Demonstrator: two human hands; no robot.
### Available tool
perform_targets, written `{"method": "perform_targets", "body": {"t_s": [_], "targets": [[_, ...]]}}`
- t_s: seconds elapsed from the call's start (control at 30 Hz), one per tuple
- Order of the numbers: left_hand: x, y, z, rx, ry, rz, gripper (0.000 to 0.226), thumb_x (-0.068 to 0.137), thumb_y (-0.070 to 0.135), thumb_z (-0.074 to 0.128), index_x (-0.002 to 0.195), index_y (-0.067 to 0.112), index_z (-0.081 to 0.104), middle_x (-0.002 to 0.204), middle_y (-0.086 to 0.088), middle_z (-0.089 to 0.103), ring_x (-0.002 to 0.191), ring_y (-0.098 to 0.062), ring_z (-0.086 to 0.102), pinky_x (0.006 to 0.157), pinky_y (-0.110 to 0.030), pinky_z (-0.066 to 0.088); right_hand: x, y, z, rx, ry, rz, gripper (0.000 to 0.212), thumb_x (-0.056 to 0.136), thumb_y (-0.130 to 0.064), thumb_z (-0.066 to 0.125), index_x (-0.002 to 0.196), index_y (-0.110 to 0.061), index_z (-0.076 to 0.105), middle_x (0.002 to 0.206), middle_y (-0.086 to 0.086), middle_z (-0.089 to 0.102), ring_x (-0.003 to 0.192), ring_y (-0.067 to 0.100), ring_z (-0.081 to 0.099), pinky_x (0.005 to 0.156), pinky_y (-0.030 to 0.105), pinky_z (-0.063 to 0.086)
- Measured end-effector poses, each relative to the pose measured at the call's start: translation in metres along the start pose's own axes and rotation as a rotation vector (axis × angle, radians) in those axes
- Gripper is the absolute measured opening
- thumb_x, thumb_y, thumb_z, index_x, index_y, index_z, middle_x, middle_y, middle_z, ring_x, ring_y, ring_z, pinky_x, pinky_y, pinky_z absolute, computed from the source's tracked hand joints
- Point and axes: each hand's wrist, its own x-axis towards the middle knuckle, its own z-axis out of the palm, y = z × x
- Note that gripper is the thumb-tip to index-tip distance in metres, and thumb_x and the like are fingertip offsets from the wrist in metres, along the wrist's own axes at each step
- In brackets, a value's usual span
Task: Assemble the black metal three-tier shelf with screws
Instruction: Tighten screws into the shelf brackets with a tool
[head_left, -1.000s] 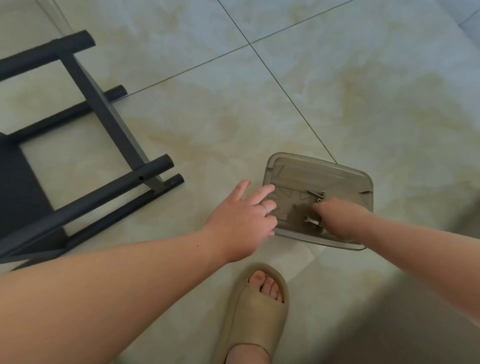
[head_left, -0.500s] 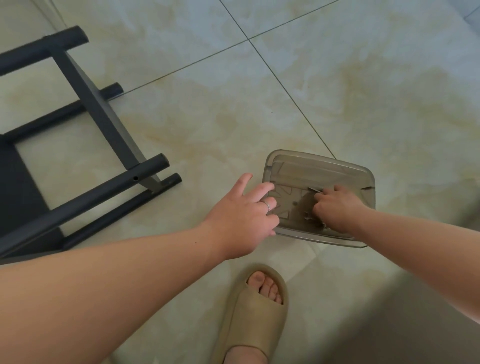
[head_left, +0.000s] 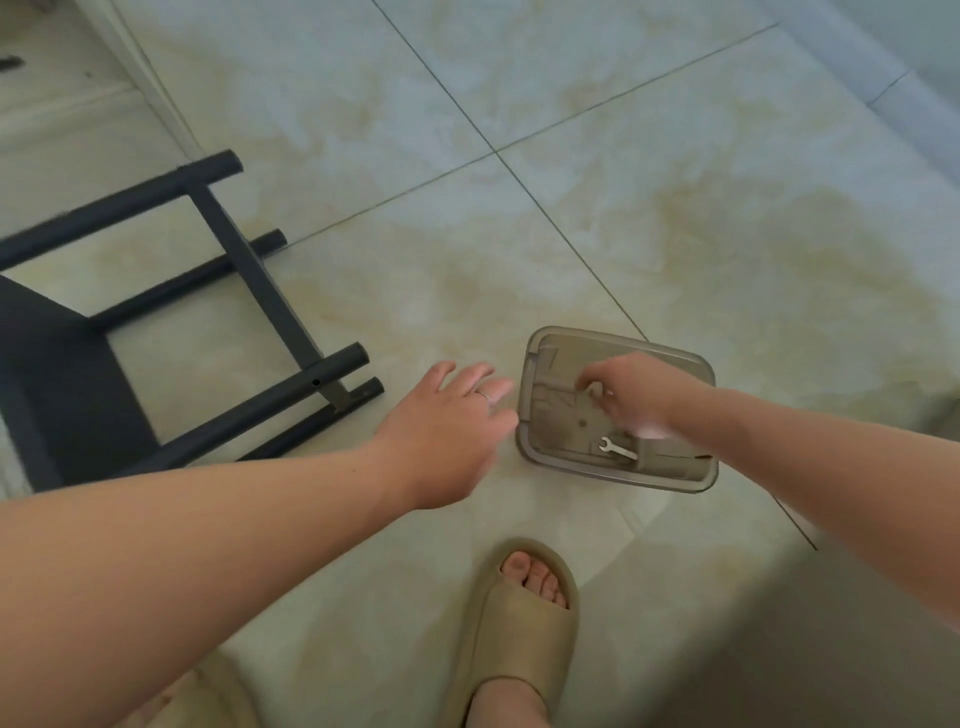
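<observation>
The black metal shelf frame (head_left: 249, 280) lies on its side on the tiled floor at the left, its round legs pointing right. A translucent grey plastic tray (head_left: 524, 410) sits on the floor to its right, with a small silver wrench (head_left: 615, 448) in its near part. My left hand (head_left: 447, 431) hovers with spread fingers between the frame's legs and the tray's left rim. Over the tray's middle, my right hand (head_left: 634, 395) has its fingers curled and its fingertips pinched on a small piece, seemingly a screw; most of it is hidden.
My foot in a beige sandal (head_left: 524, 618) stands just in front of the tray. Pale floor tiles stretch behind and to the right of it. A wall base runs along the far right and a door threshold along the far left.
My right hand has lifted off the tray's floor and moved to the tray's far side with its fingers pinched, uncovering the wrench. My left hand has drawn slightly left, off the rim. The view has tilted up.
</observation>
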Motion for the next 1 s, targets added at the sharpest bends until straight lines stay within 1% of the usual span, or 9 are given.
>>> {"method": "perform_targets", "body": {"t_s": [0.1,0.23,0.4,0.53,0.67,0.77,0.83,0.93,1.0], "targets": [[-0.031,-0.023,-0.018,-0.018,-0.038,-0.119,0.039,0.102,0.037,0.041,0.139,0.024,0.044,0.161,-0.003,0.026,0.149,-0.026,0.018,0.117,-0.045,0.02,-0.012,-0.035,-0.027,0.14,0.116,-0.048,0.025,0.1,-0.013,0.052,0.119,-0.02,0.067,0.091,-0.001,0.067,0.102,0.025,0.065,0.074,0.028,0.042],[-0.074,-0.05,-0.031,-0.058,0.031,-0.329,0.035,0.101,0.04,0.042,0.132,0.026,0.047,0.141,0.0,0.046,0.131,-0.023,0.04,0.104,-0.039,0.033,-0.019,-0.087,-0.054,0.39,0.271,-0.103,0.007,0.095,-0.014,0.061,0.088,-0.017,0.061,0.066,-0.007,0.07,0.069,0.009,0.07,0.062,0.026,0.05],[-0.099,-0.095,-0.036,-0.429,0.225,-0.749,0.022,0.1,0.036,0.047,0.113,0.02,0.052,0.113,-0.004,0.056,0.102,-0.026,0.054,0.088,-0.043,0.047,-0.011,-0.155,-0.071,0.539,0.355,-0.116,0.015,0.087,-0.011,0.066,0.077,-0.019,0.061,0.066,-0.002,0.071,0.063,0.016,0.065,0.062,0.031,0.052],[-0.106,-0.119,-0.026,-0.779,0.158,-0.992,0.019,0.103,0.035,0.044,0.109,0.018,0.05,0.106,-0.004,0.059,0.095,-0.025,0.056,0.083,-0.04,0.047,-0.003,-0.187,-0.069,0.707,0.314,-0.108,0.017,0.085,-0.003,0.063,0.076,-0.017,0.067,0.068,0.004,0.072,0.061,0.015,0.064,0.07,0.042,0.058],[-0.099,-0.128,-0.014,-1.03,0.096,-0.991,0.033,0.105,0.04,0.04,0.096,0.013,0.056,0.101,-0.009,0.063,0.102,-0.032,0.059,0.082,-0.035,0.043,0.008,-0.201,-0.058,0.852,0.252,-0.118,0.014,0.087,-0.001,0.063,0.085,-0.012,0.072,0.075,0.012,0.075,0.071,0.021,0.07,0.083,0.04,0.063],[-0.092,-0.139,-0.01,-1.126,0.053,-0.932,0.044,0.104,0.049,0.038,0.095,0.011,0.06,0.114,-0.015,0.069,0.104,-0.031,0.063,0.094,-0.039,0.045,0.015,-0.208,-0.047,0.912,0.199,-0.152,0.012,0.092,-0.003,0.064,0.095,-0.009,0.073,0.078,0.01,0.076,0.078,0.024,0.074,0.082,0.031,0.062],[-0.086,-0.146,-0.004,-1.173,0.031,-0.903,0.053,0.102,0.052,0.039,0.099,0.007,0.066,0.105,-0.012,0.074,0.099,-0.029,0.067,0.097,-0.04,0.047,0.019,-0.211,-0.039,0.95,0.169,-0.192,0.012,0.093,-0.002,0.063,0.098,-0.005,0.074,0.08,0.011,0.076,0.075,0.021,0.074,0.077,0.026,0.062],[-0.076,-0.15,0.008,-1.365,-0.012,-0.889,0.054,0.101,0.051,0.044,0.109,0.003,0.066,0.092,-0.013,0.077,0.087,-0.031,0.074,0.089,-0.043,0.055,0.024,-0.21,-0.027,0.995,0.158,-0.275,0.01,0.093,0.002,0.064,0.097,0.0,0.074,0.083,0.017,0.075,0.07,0.013,0.071,0.073,0.024,0.061],[-0.073,-0.149,0.014,-1.468,0.016,-0.906,0.049,0.101,0.045,0.05,0.111,-0.001,0.064,0.095,-0.017,0.076,0.077,-0.032,0.075,0.072,-0.038,0.06,0.029,-0.209,-0.021,1.002,0.161,-0.31,0.009,0.093,0.002,0.065,0.097,0.001,0.074,0.084,0.019,0.075,0.068,0.012,0.07,0.073,0.026,0.06]]}}
